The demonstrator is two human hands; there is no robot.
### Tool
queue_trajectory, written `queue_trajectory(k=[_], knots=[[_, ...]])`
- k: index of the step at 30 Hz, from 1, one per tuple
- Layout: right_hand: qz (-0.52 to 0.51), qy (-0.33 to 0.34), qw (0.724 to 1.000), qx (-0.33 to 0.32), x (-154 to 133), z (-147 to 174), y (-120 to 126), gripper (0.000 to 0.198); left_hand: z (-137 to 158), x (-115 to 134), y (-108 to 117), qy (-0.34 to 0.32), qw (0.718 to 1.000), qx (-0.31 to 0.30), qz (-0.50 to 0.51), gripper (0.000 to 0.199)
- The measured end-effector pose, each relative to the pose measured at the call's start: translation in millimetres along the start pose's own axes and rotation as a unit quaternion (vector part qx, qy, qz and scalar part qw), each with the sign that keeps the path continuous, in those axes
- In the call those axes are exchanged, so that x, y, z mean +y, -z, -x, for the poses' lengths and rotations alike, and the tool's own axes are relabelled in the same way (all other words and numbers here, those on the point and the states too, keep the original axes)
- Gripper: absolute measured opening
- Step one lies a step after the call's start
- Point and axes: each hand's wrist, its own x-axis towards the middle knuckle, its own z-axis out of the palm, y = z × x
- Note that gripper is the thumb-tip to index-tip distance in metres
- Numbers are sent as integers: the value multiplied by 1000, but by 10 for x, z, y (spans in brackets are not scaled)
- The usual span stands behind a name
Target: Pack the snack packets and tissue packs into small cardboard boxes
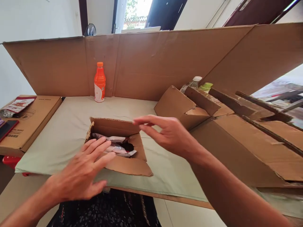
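Note:
An open cardboard box (139,148) stands near the front edge of the cloth-covered table. Inside it lie shiny pink-and-white packets (118,147) and a dark round thing (128,146) that I cannot make out. My left hand (87,167) is over the box's near left side, fingers spread, partly covering the opening; whether it touches the box or packets is unclear. At the far right corner of the box is my right hand (163,130), its fingers stretched toward the rim with nothing in them.
An orange bottle (99,83) stands at the back before a cardboard screen (142,63). On the right are cardboard compartments (236,148) with a clear bottle (195,82) behind. A flat carton (35,123) at left bears a packet (20,105) and a phone-like dark object (8,130).

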Motion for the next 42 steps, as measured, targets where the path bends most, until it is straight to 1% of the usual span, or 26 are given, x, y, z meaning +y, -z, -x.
queue_trajectory(k=[1,2,3,4,5,6,7,8,10,12,14,16,17,19,20,21,23,26,27,29,33,35,37,40,42], knots=[[5,-1,999,52,42,99,57,25,96,-2,15,5,999,49,6,70],[16,1,996,89,86,179,79,24,189,-24,7,26,995,98,13,71],[28,4,993,112,132,237,68,27,272,-61,-25,60,988,142,21,72],[35,6,992,121,179,267,28,34,339,-109,-79,98,979,176,33,73],[37,4,992,119,229,269,-32,41,387,-161,-150,134,970,196,49,73],[33,0,993,111,280,244,-102,45,414,-211,-231,163,963,204,69,74],[23,-4,994,103,332,197,-175,45,420,-252,-313,181,958,204,91,73],[11,-12,995,96,381,134,-245,40,409,-282,-390,191,954,202,112,72],[-9,-37,996,83,463,-7,-353,28,351,-311,-503,191,948,209,145,64],[-21,-68,995,76,500,-117,-408,24,278,-316,-546,185,943,221,169,55],[-29,-84,994,71,484,-148,-409,25,217,-322,-540,192,936,230,187,49],[-54,-69,995,51,434,-88,-373,26,170,-339,-524,220,925,237,201,48],[-76,-51,995,30,407,-29,-348,29,148,-350,-523,243,917,246,199,48],[-123,-4,992,-17,370,127,-305,39,94,-374,-541,284,904,271,171,48],[-140,17,989,-34,365,215,-294,43,62,-385,-558,293,901,283,150,48],[-147,33,988,-43,366,307,-294,46,28,-397,-578,292,902,290,131,48],[-133,47,989,-39,383,494,-336,48,-31,-422,-617,269,913,286,109,44],[-83,62,994,-20,401,742,-486,56,-56,-483,-657,215,938,246,113,29],[-70,69,995,-13,403,802,-544,58,-41,-509,-662,196,945,232,119,27],[-59,80,995,-3,408,873,-642,61,13,-561,-652,159,958,202,130,30],[-68,92,993,-16,478,838,-702,57,154,-609,-549,112,976,140,125,46],[-69,87,994,-23,528,803,-684,53,221,-591,-493,98,982,121,102,54],[-64,85,994,-31,557,794,-658,55,293,-554,-466,87,987,109,74,60],[-46,92,994,-47,542,785,-630,69,414,-518,-492,75,990,118,19,64],[-47,92,993,-60,520,715,-633,73,482,-543,-530,75,988,135,-28,65]])
